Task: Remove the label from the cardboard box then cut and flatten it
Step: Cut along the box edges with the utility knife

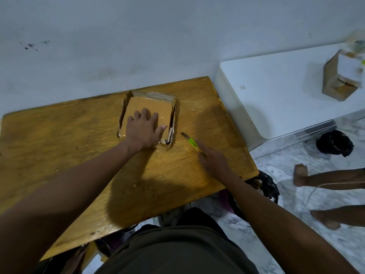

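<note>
Wooden table (59, 147) against a white wall (138, 46). Left hand (144, 131) spread flat, pressing the box (150, 104) under it. Right hand (214, 162) grips a knife (190, 142), just right of the box.

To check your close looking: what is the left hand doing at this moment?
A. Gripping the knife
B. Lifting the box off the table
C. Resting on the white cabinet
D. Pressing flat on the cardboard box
D: the left hand lies spread on the cardboard box, while the right hand holds the knife.
</note>
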